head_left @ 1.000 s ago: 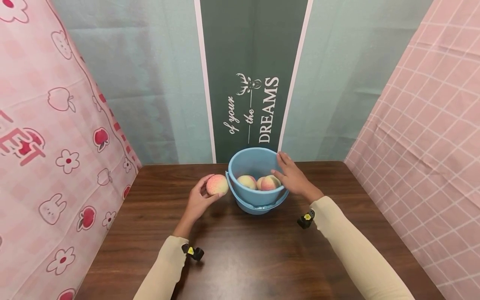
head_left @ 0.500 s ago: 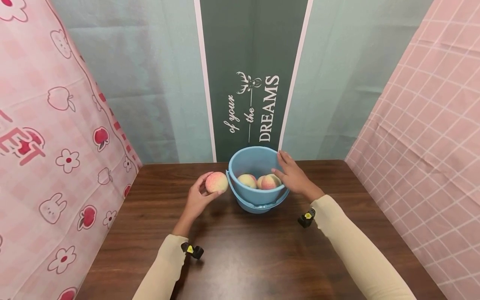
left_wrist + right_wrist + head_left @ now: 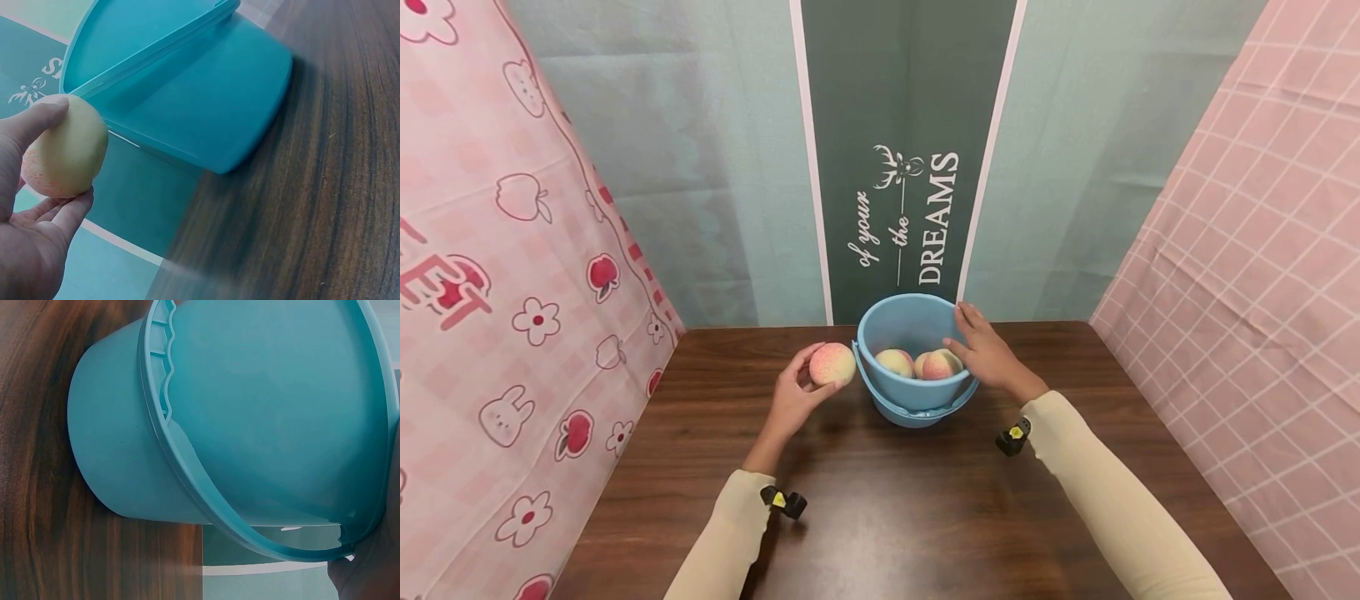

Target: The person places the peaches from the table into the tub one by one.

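Observation:
In the head view my left hand [image 3: 793,390] pinches a peach [image 3: 832,364], pink on top and pale yellow below, just left of a light blue bucket [image 3: 898,388]. The left wrist view has the thumb over that peach [image 3: 75,147] and the fingertips beneath it. My right hand [image 3: 992,354] holds the bucket's right rim, its thumb reaching over the inside; in the right wrist view that hand is dark and mostly cut off. Inside the bucket lie a yellowish peach [image 3: 893,362] and a redder peach [image 3: 942,365], with part of another peach [image 3: 919,367] between them.
The bucket stands near the back edge of a dark wooden table [image 3: 880,508]. Its handle [image 3: 917,413] hangs down in front. A green-and-blue printed cloth [image 3: 895,125] hangs behind, with pink cloths [image 3: 1247,250] on both sides.
The left hand has shifted very slightly left and up with the peach. The bucket, the peaches in it and the right hand look the same.

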A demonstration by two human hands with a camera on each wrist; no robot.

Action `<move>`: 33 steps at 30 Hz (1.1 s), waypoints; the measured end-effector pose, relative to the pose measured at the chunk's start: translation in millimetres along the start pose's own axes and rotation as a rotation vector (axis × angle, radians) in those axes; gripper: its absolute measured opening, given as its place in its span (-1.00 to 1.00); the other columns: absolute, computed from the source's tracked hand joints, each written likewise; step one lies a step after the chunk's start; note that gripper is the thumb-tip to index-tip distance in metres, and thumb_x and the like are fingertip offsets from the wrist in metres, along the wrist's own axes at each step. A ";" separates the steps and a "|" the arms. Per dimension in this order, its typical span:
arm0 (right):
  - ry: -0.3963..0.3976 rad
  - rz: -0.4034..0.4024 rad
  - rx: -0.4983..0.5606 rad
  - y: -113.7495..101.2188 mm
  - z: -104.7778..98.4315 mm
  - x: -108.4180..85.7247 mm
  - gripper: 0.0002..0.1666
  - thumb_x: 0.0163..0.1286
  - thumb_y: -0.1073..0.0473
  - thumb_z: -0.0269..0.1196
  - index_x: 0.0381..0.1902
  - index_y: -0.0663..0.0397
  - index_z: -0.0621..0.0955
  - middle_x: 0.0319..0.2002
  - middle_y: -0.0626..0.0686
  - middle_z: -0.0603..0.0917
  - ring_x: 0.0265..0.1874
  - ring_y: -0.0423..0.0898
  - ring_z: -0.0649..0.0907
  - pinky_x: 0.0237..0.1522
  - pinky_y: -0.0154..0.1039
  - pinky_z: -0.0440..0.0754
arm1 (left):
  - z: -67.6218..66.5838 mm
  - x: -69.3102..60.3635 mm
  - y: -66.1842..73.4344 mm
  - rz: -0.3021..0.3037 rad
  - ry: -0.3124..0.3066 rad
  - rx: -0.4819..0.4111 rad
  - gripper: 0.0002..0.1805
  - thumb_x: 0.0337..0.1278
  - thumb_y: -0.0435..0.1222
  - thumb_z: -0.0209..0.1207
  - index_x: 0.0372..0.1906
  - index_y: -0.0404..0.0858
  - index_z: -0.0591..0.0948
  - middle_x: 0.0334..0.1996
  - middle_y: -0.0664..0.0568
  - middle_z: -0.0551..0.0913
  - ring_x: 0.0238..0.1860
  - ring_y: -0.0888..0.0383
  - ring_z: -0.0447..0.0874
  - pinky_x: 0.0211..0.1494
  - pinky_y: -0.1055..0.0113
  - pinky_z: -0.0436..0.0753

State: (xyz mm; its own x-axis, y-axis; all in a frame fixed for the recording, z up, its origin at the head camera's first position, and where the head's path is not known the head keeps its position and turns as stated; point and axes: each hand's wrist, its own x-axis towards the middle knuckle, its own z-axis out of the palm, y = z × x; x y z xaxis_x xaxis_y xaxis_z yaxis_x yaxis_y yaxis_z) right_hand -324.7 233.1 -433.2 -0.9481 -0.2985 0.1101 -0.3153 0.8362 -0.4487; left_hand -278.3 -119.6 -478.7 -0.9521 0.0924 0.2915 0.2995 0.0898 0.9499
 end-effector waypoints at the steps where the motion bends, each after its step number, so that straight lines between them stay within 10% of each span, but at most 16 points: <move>1: 0.001 0.002 -0.002 -0.1 0.0 0.0 -0.11 0.60 -0.16 -0.02 0.62 0.22 -0.03 0.64 0.15 -0.16 0.61 0.15 -0.16 0.53 0.28 -0.06 | -0.2 0.1 0.9 0.000 -0.001 -0.002 -0.23 -0.02 -0.45 0.50 0.37 -0.32 0.47 0.30 -0.24 0.51 0.21 -0.15 0.57 0.23 -0.09 0.59; 33: 0.011 0.003 0.004 0.3 2.6 -0.5 -0.10 0.60 -0.17 -0.03 0.62 0.20 -0.03 0.64 0.15 -0.15 0.60 0.19 -0.13 0.50 0.32 -0.02 | -4.4 0.9 10.2 0.027 -0.010 -0.005 -0.21 -0.01 -0.43 0.51 0.39 -0.32 0.46 0.30 -0.20 0.52 0.23 -0.13 0.57 0.23 -0.06 0.60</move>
State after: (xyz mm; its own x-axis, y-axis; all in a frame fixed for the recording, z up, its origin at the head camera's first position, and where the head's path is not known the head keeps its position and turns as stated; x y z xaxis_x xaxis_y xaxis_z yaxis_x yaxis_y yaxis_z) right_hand -324.2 232.3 -435.7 -0.9495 -0.2905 0.1187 -0.3121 0.8353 -0.4526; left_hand -276.4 -122.9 -468.2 -0.9429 0.1045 0.3162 0.3250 0.0820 0.9421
